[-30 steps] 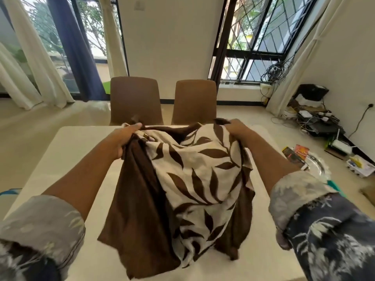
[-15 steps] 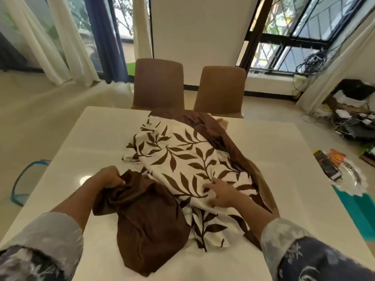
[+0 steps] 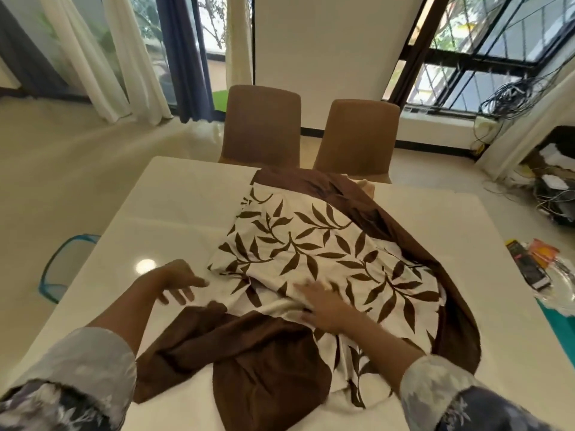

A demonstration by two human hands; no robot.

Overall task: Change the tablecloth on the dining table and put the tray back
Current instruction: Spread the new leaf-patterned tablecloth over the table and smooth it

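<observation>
Brown-and-cream cloth: we've got the leaf-printed tablecloth with the plain brown border (image 3: 311, 244) bunched down the middle of the glossy white dining table (image 3: 174, 206), running from the far edge to the near edge.
Progress: it's on the table but not spread. We judge the laying-out barely begun, with wide bare strips along the left and right edges and both far corners uncovered.
Left to do: as we read it, open the folds, draw the cloth out to the corners, smooth it, then bring the tray back.
Left hand (image 3: 177, 281): fingers splayed, holding nothing, over bare table just beside the cloth's left edge. It's blurred, so we can't tell whether it touches.
Right hand (image 3: 323, 303): flat, fingers straight, pressing on the printed panel toward the near edge.
Look of the cloth: cream centre with brown leaf sprigs facing up, rumpled and doubled over itself. The brown border is heaped at the near edge and curls along the right side.
Tray: a clear scalloped tray holding remotes (image 3: 560, 284) sits beyond the table's right edge, lower down. We take that for the tray, not yet returned.
</observation>
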